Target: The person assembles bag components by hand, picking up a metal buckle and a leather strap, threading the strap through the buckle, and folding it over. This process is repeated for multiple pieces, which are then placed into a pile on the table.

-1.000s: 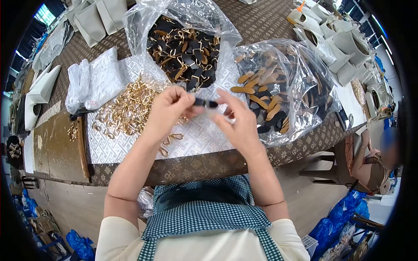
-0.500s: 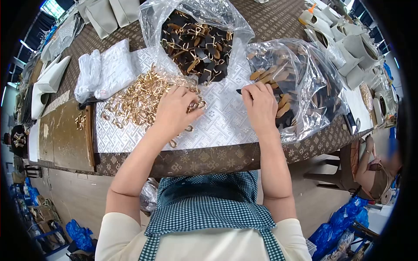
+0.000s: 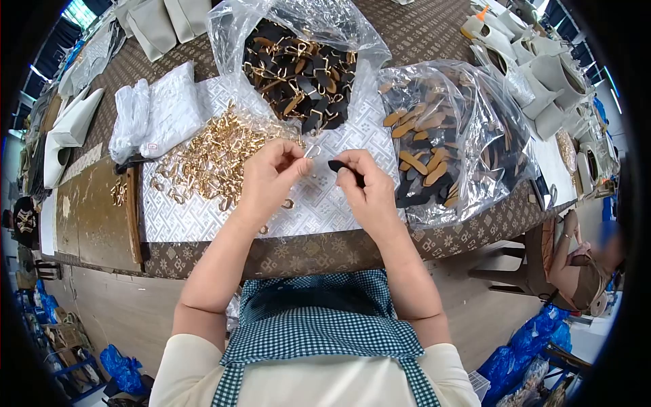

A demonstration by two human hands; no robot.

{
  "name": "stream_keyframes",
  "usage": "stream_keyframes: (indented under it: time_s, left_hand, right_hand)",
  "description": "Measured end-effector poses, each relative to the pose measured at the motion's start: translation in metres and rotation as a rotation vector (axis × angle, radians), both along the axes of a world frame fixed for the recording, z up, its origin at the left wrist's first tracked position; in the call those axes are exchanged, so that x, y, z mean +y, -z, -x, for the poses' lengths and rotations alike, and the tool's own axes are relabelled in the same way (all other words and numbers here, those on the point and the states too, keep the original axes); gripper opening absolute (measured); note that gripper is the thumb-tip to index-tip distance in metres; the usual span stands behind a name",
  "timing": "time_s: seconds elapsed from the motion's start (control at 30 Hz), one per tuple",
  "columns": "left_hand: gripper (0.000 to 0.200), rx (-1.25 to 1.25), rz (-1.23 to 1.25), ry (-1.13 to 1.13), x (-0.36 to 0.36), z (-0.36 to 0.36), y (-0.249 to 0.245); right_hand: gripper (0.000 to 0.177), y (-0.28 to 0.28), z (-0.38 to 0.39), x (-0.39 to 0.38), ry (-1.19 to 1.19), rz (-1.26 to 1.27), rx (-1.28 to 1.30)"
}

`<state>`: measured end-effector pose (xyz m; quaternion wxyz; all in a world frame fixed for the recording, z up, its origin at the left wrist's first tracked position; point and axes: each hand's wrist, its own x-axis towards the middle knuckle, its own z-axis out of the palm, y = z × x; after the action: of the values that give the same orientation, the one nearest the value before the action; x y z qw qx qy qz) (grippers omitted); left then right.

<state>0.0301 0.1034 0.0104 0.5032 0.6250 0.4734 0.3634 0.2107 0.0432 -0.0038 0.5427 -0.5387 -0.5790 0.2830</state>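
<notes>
My left hand (image 3: 270, 178) pinches a small shiny metal buckle (image 3: 312, 152) between thumb and fingertips. Facing it across a narrow gap, my right hand (image 3: 371, 193) grips a black leather tab (image 3: 336, 165), whose rounded end points left. The tab and buckle are apart. Beside my left hand spreads a heap of gold metal buckles (image 3: 215, 146) on white patterned paper (image 3: 319, 210). Right of my right hand lies a clear plastic bag with loose black and tan leather tabs (image 3: 434, 166). Beyond both hands, another open bag holds tabs fitted with gold buckles (image 3: 302, 78).
White plastic packets (image 3: 166, 112) lie at the back left. A brown board (image 3: 95, 217) with a wooden edge and a few gold pieces is at far left. Pale bags (image 3: 556, 78) stand along the right. A seated person (image 3: 576, 271) is at the right edge.
My right hand has moved left with the black tab, from beside the bag of loose tabs. My left hand has come off the gold heap, now pinching one buckle, and the hands are closer together.
</notes>
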Motion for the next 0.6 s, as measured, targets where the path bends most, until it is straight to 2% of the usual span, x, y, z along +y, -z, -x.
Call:
stream_keyframes:
  time_s: [0.1, 0.13, 0.33, 0.43, 0.6]
  left_hand:
    - [0.011, -0.17, 0.055, 0.073, 0.002, -0.002, -0.002]
    - [0.02, -0.13, -0.037, 0.111, 0.003, -0.001, -0.001]
    - [0.025, -0.218, 0.106, 0.093, -0.011, -0.012, -0.007]
    - [0.027, -0.224, 0.135, 0.172, -0.011, -0.011, -0.006]
    - [0.026, -0.372, 0.236, 0.226, -0.004, -0.006, 0.002]
  right_hand:
    - [0.017, -0.011, 0.004, -0.004, 0.015, 0.064, -0.023]
    - [0.018, -0.011, 0.004, -0.004, 0.027, 0.061, -0.065]
    - [0.02, 0.0, 0.004, 0.0, 0.046, -0.077, -0.224]
    - [0.019, 0.0, 0.004, 0.0, 0.086, -0.083, -0.295]
    - [0.017, 0.001, 0.005, 0.0, 0.092, -0.075, -0.278]
